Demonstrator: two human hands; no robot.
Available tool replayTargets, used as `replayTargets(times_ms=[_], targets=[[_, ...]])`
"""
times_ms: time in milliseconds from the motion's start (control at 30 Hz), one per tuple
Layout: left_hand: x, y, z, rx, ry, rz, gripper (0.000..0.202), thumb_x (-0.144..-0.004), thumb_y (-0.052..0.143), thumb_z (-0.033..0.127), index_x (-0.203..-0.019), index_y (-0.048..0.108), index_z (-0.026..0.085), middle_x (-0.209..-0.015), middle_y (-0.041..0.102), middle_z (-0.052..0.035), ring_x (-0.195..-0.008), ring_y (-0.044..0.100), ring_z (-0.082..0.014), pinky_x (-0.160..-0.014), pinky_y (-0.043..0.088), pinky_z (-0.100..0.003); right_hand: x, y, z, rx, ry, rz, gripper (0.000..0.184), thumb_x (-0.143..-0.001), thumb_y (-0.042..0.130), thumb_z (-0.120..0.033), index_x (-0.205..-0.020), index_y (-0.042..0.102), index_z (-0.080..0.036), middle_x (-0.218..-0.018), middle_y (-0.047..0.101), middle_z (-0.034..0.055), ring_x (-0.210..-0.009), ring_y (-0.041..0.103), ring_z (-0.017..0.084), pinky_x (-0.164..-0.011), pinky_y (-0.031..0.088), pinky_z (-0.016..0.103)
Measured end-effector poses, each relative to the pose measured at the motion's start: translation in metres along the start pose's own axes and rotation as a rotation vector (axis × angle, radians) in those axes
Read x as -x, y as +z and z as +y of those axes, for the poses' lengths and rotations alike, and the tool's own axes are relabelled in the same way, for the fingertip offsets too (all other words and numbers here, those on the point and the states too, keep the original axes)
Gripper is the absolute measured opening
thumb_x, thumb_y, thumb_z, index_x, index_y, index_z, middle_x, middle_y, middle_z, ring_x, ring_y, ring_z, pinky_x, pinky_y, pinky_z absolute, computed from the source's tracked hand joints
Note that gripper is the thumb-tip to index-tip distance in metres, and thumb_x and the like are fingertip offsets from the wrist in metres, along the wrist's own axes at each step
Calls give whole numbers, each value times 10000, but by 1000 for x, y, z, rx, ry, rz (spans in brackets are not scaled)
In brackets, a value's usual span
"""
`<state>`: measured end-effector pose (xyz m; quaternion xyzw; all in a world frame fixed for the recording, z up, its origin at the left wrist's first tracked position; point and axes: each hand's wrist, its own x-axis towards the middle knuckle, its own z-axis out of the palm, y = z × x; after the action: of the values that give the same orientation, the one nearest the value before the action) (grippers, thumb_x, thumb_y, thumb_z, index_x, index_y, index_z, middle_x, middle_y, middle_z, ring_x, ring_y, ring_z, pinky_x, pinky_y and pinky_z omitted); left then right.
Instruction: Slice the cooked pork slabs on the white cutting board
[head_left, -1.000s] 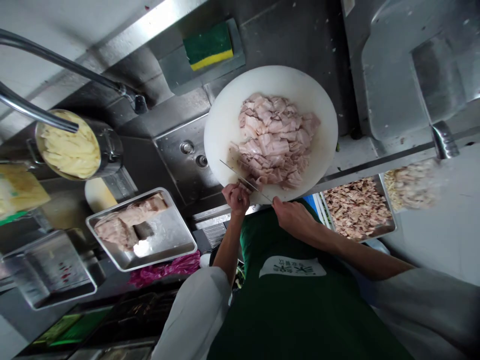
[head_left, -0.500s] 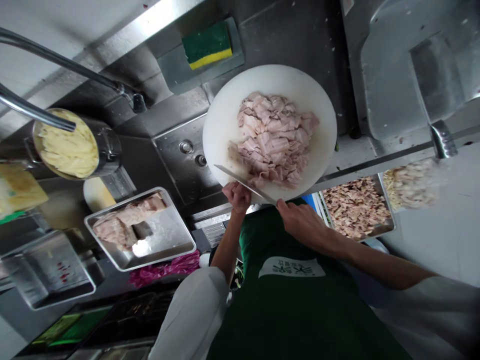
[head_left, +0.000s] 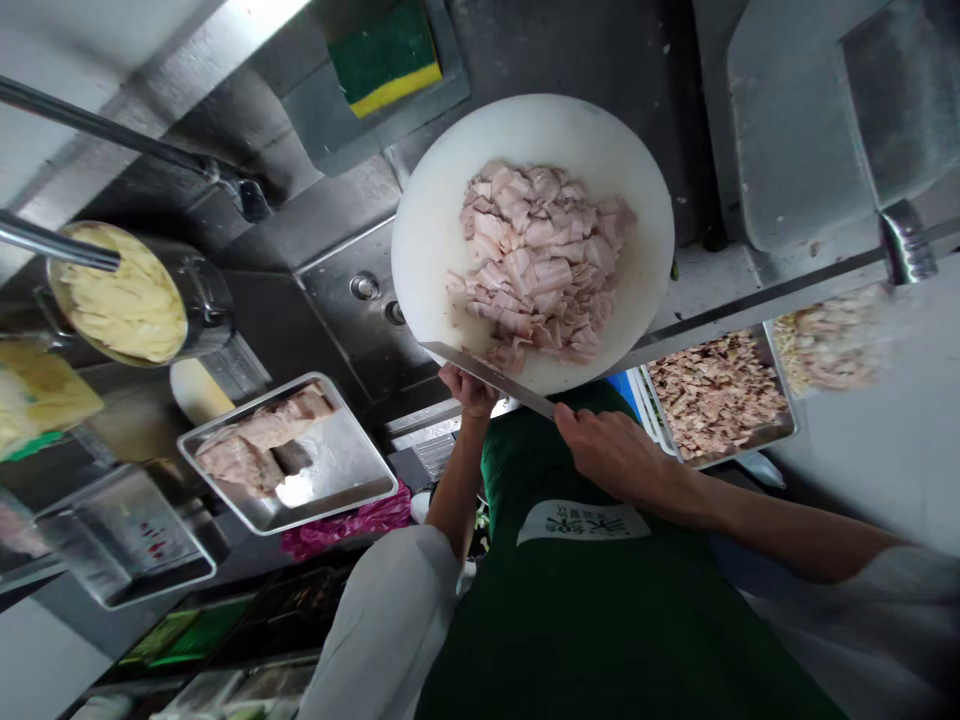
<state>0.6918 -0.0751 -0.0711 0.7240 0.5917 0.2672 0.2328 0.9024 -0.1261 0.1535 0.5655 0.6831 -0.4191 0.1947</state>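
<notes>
My right hand grips the handle of a kitchen knife. Its blade points left along the near edge of a round white cutting board. My left hand is closed beside the blade at that edge, fingers curled; whatever they hold is hidden behind the knife. A heap of sliced pale cooked meat covers the middle of the board. A few slices lie close to the blade.
Left of me stand a metal tray with meat chunks, a pot of pale yellow slices and a faucet. A sponge lies beyond the board. To the right is a tray of browned meat pieces.
The view has shifted slightly, so the board sits a little higher. The knife still lies along the near edge beside my closed left hand, its tip slightly lower in view.
</notes>
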Motion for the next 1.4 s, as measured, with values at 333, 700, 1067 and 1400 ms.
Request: replayTargets(times_ms=[333, 700, 1067, 1400], targets=[[-1, 3, 8, -109, 71, 197, 283, -880, 634, 474, -893, 607, 192, -977, 552, -80, -981, 562, -215, -885, 478, -399, -10, -9, 6, -30, -17, -48, 272, -919, 337, -40, -1095, 526, -123, -766, 714, 94, -724, 711, 233, -582, 376, 285], [0, 4, 8, -4, 111, 293, 216, -914, 495, 357, -883, 624, 187, -968, 542, -88, -946, 560, -210, -849, 491, -400, -22, 2, 7, -75, -12, -48, 301, -913, 330, -44, -1112, 547, -110, -764, 717, 110, -755, 715, 239, -603, 396, 289], [-5, 3, 15, 48, 200, 388, 191, -896, 499, 314, -941, 625, 178, -953, 516, -79, -907, 548, -193, -804, 498, -371, -61, -17, 4, -67, -89, 104, 370, -935, 343, -86, -1248, 536, -50, -894, 728, 176, -851, 703, 277, -718, 442, 335], [0, 5, 12, 10, 147, 384, 300, -906, 505, 460, -895, 615, 180, -951, 542, -87, -913, 546, -218, -818, 501, -409, -18, -9, 3, -58, -67, 23, 350, -911, 335, -39, -1150, 583, -101, -753, 715, 109, -699, 698, 237, -612, 415, 306]])
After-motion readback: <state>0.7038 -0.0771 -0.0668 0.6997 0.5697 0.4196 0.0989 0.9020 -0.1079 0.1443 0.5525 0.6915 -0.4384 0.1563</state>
